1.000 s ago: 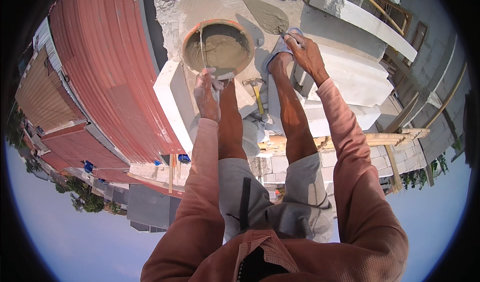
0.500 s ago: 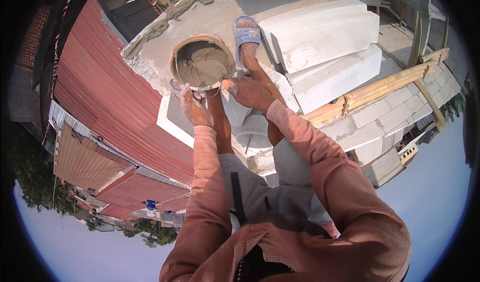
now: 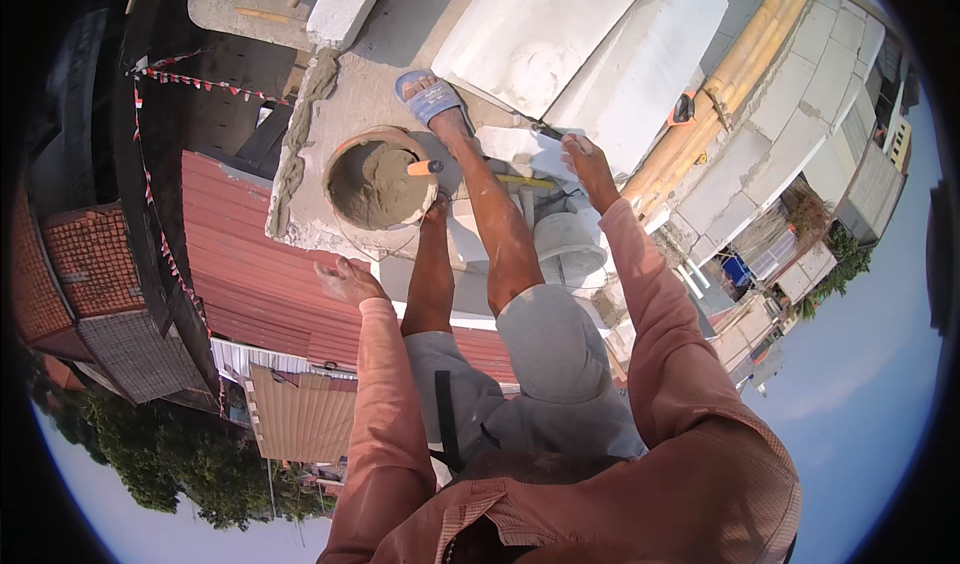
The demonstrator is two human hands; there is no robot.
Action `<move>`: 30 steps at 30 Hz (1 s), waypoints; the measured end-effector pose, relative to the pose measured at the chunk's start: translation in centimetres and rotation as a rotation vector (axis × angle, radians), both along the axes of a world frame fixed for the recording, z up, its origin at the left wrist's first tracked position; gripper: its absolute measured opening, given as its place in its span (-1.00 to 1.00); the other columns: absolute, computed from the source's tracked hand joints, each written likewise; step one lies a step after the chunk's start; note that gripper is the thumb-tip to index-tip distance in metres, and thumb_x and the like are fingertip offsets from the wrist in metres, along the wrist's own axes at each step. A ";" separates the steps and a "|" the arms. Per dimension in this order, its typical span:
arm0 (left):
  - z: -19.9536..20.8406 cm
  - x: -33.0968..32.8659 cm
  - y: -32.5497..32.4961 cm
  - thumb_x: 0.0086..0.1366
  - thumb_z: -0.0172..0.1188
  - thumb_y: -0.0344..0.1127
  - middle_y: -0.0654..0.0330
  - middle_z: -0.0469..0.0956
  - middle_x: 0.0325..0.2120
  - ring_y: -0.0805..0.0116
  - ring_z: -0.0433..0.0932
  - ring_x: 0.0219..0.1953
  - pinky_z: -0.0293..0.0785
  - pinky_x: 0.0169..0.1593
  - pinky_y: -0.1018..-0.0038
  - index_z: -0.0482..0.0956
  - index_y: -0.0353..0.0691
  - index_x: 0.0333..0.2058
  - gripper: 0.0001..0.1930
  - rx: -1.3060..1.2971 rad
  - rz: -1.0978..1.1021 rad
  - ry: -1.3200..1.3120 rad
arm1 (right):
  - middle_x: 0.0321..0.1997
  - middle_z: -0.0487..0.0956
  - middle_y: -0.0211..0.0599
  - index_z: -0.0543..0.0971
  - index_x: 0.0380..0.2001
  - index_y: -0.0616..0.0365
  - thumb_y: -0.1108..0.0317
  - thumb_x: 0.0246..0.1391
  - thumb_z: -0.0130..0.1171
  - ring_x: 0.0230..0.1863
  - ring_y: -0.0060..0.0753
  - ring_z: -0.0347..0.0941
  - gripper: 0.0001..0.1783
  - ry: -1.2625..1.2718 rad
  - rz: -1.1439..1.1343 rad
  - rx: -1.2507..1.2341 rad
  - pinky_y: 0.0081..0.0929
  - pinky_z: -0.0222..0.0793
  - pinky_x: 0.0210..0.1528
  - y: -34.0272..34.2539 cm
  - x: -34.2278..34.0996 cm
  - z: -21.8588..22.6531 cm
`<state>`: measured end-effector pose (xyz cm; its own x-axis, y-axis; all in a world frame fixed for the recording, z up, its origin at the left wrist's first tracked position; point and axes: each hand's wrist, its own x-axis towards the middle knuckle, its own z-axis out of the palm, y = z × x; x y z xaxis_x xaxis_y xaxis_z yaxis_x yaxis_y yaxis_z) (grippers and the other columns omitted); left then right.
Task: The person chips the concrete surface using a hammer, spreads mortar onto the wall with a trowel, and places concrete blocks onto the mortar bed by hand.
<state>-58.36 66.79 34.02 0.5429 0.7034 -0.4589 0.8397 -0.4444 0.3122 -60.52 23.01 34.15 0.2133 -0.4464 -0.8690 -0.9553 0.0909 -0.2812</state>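
My left hand, pale with dust, hangs open with fingers spread, below and left of a bucket of grey mortar. It is apart from the bucket and holds nothing. An orange-handled tool rests in the bucket with its handle over the right rim; its working end is hidden in the mortar. My right hand is at the right end of a small white block. Its fingers are curled, and whether they grip the block's end is hard to make out.
Large white blocks lie beyond my right hand. Bamboo poles run along the right edge, with an orange-and-black tool beside them. A pale bucket stands by my leg. Left of the ledge drops a red metal roof.
Both hands have left the mortar bucket: the left drew back and down-left, the right went right to the white block. The orange handle is released. The view has turned.
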 end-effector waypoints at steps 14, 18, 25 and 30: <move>-11.2 18.9 -26.3 0.34 -0.02 0.29 -0.26 0.21 0.25 -0.11 0.22 0.31 0.13 0.34 0.19 0.16 -0.42 0.29 -0.13 -0.718 -0.793 0.084 | 0.40 0.10 0.07 -0.08 0.37 0.42 -0.37 -0.20 0.38 0.41 -0.15 0.05 0.40 -0.329 -0.570 0.244 -0.09 -0.01 0.40 -5.6 6.7 -15.2; -12.9 18.5 -28.4 0.33 -0.10 0.35 -0.22 0.12 0.32 -0.09 0.09 0.38 -0.01 0.41 0.18 0.06 -0.37 0.35 -0.08 -0.698 -0.940 0.287 | 0.29 0.28 0.09 0.08 0.31 0.52 -0.28 -0.26 0.47 0.34 -0.14 0.19 0.34 -0.567 -0.617 0.237 -0.24 0.09 0.37 -3.9 6.5 -15.0; -13.4 18.7 -28.3 0.39 -0.17 0.30 -0.18 0.08 0.36 -0.09 0.04 0.41 -0.02 0.42 0.25 -0.06 -0.25 0.40 -0.14 -0.742 -1.151 0.321 | 0.27 0.30 0.12 0.16 0.26 0.57 -0.37 -0.27 0.43 0.31 -0.16 0.22 0.34 -0.395 -0.760 0.225 -0.29 0.16 0.31 -3.9 7.5 -14.2; -12.2 18.9 -27.5 0.36 -0.22 0.38 -0.23 0.14 0.32 -0.13 0.17 0.35 0.09 0.37 0.23 -0.04 -0.13 0.41 -0.13 -0.762 -1.048 0.465 | 0.35 0.26 0.24 0.13 0.36 0.34 -0.55 -0.01 -0.05 0.41 0.14 0.13 0.21 0.073 -0.260 0.079 -0.17 0.10 0.38 -4.7 7.2 -10.0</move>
<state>-39.42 39.30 21.85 0.3502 -0.4408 -0.8265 0.3148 -0.7757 0.5470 -53.36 18.29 24.19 0.0363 -0.4082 -0.9122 -0.9146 0.3543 -0.1949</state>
